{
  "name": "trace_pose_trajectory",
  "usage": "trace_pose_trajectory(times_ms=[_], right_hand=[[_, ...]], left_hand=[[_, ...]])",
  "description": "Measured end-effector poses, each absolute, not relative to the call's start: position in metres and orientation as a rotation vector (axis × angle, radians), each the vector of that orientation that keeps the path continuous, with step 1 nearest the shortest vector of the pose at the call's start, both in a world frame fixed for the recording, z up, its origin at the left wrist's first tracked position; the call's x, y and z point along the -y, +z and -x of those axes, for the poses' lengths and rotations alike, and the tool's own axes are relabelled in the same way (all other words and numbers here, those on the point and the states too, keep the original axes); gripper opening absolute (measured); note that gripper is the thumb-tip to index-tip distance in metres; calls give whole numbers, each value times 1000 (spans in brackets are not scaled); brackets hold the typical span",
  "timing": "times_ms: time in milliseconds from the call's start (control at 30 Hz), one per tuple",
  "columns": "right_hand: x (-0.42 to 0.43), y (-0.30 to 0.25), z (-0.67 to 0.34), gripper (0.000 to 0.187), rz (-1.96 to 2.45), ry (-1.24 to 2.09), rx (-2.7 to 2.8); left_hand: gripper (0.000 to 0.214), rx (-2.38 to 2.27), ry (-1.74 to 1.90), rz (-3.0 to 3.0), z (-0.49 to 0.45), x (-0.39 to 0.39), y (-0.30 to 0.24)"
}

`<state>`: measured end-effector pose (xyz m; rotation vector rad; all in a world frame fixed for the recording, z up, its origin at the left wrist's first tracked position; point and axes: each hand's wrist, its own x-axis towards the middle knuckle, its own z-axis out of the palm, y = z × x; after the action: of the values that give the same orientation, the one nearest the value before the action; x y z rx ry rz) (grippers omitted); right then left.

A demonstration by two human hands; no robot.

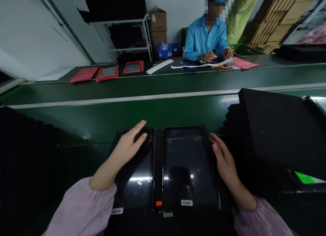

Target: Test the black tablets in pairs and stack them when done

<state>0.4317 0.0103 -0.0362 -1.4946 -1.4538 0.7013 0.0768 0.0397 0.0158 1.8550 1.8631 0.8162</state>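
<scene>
Two dark tablet-like screens lie side by side in a black tray in front of me. The left screen (139, 171) has a white barcode label at its lower left. The right screen (187, 161) carries a similar label near its bottom edge. Over the upper part of the left screen is my left hand (128, 146), fingers stretched out and thumb apart, gripping nothing. My right hand (225, 157) is beside the right screen's outer edge, fingers extended; whether it touches the tray is unclear. A small orange-red tag (159, 203) shows between the screens.
Black foam trays (282, 127) are stacked at right, with a lit green screen (304, 177) below. More dark trays (22, 137) stand at left. Across the green bench (178, 110), a person in blue (206, 38) handles items beside red sleeves (84, 74) and white strips.
</scene>
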Motion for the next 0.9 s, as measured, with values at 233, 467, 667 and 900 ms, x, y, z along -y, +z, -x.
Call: trace_pose_trajectory(times_ms=[233,467,667,900], right_hand=[[41,-43,-451,50,1525,751,1371],[29,-46,-458,53,1521,687,1459],[53,-20,-461,28,1301,349,1843],[74,-10,-446,35,960,214,2338]], left_hand=[[54,-2108,1146,-535,-23,68,-12],[74,-1684,1160,-546,-24,104,-46],[108,-1847,891,-935,4,123,-53],[124,-2087,692,-1316,-30,119,-37]])
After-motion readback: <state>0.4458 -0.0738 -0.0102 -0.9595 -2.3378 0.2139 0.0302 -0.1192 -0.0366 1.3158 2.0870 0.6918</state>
